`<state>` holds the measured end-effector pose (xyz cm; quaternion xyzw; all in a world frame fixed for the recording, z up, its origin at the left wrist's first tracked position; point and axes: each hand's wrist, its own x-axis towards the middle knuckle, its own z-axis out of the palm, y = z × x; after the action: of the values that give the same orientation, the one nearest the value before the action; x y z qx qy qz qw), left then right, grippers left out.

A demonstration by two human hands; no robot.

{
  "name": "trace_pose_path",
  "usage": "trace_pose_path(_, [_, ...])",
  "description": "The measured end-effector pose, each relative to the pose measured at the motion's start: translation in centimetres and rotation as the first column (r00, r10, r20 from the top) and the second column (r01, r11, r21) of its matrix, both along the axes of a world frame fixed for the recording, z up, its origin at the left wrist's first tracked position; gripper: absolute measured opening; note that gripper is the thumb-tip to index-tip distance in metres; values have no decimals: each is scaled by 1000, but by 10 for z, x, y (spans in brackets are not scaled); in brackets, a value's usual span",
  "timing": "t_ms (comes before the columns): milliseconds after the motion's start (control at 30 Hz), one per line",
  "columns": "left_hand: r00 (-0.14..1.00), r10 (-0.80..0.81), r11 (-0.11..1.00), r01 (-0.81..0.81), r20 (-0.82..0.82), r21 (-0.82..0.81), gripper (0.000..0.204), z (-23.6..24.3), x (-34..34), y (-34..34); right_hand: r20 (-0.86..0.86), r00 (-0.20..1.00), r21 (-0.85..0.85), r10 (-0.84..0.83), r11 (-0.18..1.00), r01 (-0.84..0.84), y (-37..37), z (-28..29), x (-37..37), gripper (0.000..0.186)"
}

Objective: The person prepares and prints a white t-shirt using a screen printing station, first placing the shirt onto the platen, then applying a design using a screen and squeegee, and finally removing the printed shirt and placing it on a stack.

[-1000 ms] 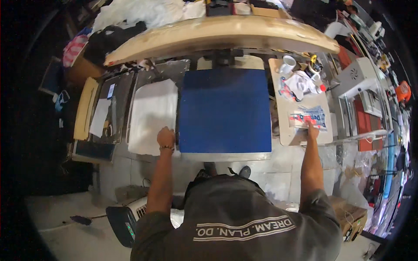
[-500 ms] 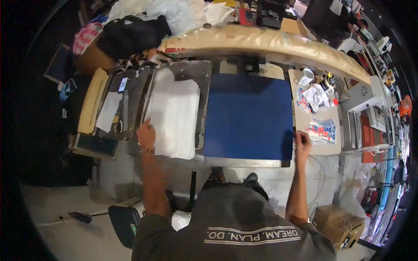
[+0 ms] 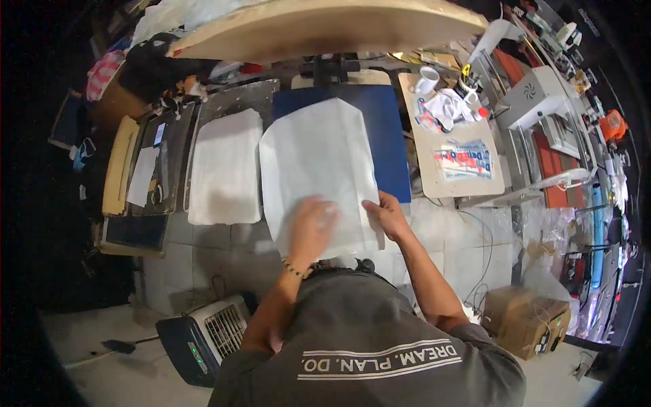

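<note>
A white, thin, slightly see-through sheet [image 3: 315,149] with cut upper corners is held up in front of my body. It covers much of the dark blue board [image 3: 390,142]. My right hand [image 3: 388,216] pinches the sheet's right edge between thumb and fingers. My left hand [image 3: 312,230], wearing a beaded bracelet, is over the sheet's lower left part. Motion blurs its fingers, so its grip does not show. To the left lies a stack of white sheets [image 3: 225,169] on a dark worn board [image 3: 241,98].
A long tan padded beam [image 3: 325,30] spans the far side. On the right, a beige board [image 3: 461,188] holds a white mug [image 3: 426,80], a white cloth [image 3: 449,108] and a printed packet [image 3: 464,160]. A phone [image 3: 159,133] and scissors [image 3: 157,192] lie at left.
A white sheet is now raised over the blue board. My left hand has moved right from the stack; my right hand has come inward and grips the sheet. The view has shifted.
</note>
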<state>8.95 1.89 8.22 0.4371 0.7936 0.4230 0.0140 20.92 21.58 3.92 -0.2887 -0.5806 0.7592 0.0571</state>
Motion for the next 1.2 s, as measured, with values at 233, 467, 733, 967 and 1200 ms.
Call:
trace_pose_path(233, [349,503,811,-507,791,-292,41,-66,3,-86,-34,978,84,-207,974,210,-7,-62,74,30])
trace_pose_path(467, [840,202,936,-317,504,154,30,-64,-83,-19,-66,966,708,-249,671,221,64,-1,-9,40])
trace_pose_path(733, [912,364,928,-340,186,-149,44,-85,-156,28,-93,950,742,-298,616,266,120,-6,-41,39])
trace_pose_path(967, [909,365,928,-337,204,-158,42,-98,-164,21,60,773,993,-632,120,21,256,-116,45,59])
trace_pose_path(1200, [888,428,885,-373,171,-278,50,-61,-142,28,214,730,977,-649,148,-155,243,-118,56,73])
